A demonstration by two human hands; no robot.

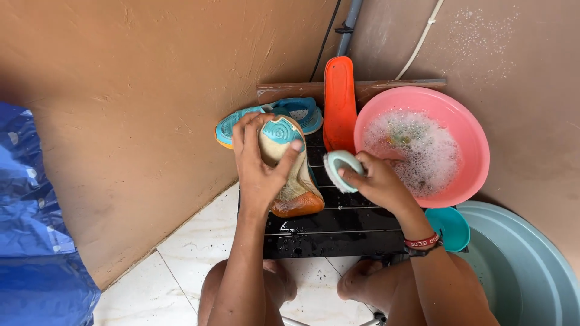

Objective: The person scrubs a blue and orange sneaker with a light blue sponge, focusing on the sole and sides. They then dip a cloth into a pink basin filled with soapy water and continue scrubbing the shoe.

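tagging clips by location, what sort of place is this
Probably a home washing corner: bare plastered walls with a drain pipe, a pink basin of soapy water, and a wet black rack where the left hand holds a shoe.

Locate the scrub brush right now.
In the head view, the scrub brush is in the right hand, just right of the shoe held by the left hand, beside the pink basin.

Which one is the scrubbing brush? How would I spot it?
Find the big pink basin full of suds by the wall. Just left of its rim, the right hand grips a small oval brush. It is pale green-grey, far smaller than the shoe in the left hand.
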